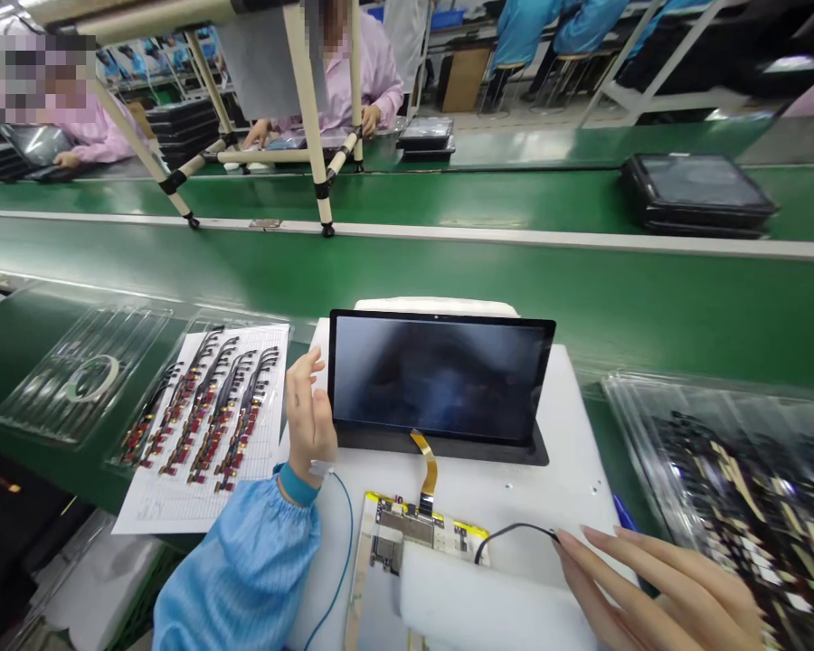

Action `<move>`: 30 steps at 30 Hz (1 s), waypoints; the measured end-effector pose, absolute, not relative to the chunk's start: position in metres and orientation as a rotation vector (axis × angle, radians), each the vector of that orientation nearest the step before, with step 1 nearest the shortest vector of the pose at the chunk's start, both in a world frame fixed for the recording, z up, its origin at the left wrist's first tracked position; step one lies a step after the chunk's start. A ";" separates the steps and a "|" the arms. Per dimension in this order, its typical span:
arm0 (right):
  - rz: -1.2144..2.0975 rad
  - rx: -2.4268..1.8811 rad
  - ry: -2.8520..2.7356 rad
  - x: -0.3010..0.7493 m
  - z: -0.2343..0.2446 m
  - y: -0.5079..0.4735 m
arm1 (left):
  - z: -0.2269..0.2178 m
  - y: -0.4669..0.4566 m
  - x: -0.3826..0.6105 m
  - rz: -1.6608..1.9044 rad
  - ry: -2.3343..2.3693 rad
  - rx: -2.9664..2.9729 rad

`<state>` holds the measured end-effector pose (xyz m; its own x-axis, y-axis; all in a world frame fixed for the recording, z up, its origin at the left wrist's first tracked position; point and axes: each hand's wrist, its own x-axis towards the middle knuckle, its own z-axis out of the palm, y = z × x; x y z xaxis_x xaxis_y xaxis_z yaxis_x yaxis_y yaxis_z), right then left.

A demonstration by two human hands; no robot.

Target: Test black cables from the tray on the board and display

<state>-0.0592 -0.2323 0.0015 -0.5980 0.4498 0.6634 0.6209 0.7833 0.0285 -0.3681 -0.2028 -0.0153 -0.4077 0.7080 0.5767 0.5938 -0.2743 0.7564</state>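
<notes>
A tablet screen (440, 380), dark with a black frame, leans upright on a black support on the white work pad. My left hand (310, 411) is at its left edge, fingers loosely stretched and not wrapped round it. A gold flex cable (429, 466) runs from the screen down to a circuit board (407, 523) with yellow tape along its top. A white foam-like block (488, 592) covers part of the board. My right hand (657, 588) pinches the free end of a thin black cable (515, 527) between thumb and forefinger; its other end goes down to the board.
On the left, rows of small cable parts (221, 411) lie on a paper sheet, beside a clear tray (85, 380) with a tape roll (93, 378). Another parts tray (752, 506) stands right. Beyond runs a green conveyor (448, 271) carrying stacked black units (698, 194). Co-workers sit opposite.
</notes>
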 end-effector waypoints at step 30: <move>-0.425 -0.705 -2.393 -0.056 0.003 -0.230 | -0.018 -0.202 -0.369 1.674 1.740 1.703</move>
<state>-0.0556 -0.2296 0.0026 -0.6777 0.3830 0.6277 0.5757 0.8074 0.1289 -0.3691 -0.2022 -0.0182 -0.3240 0.7781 0.5382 0.5678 -0.2950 0.7685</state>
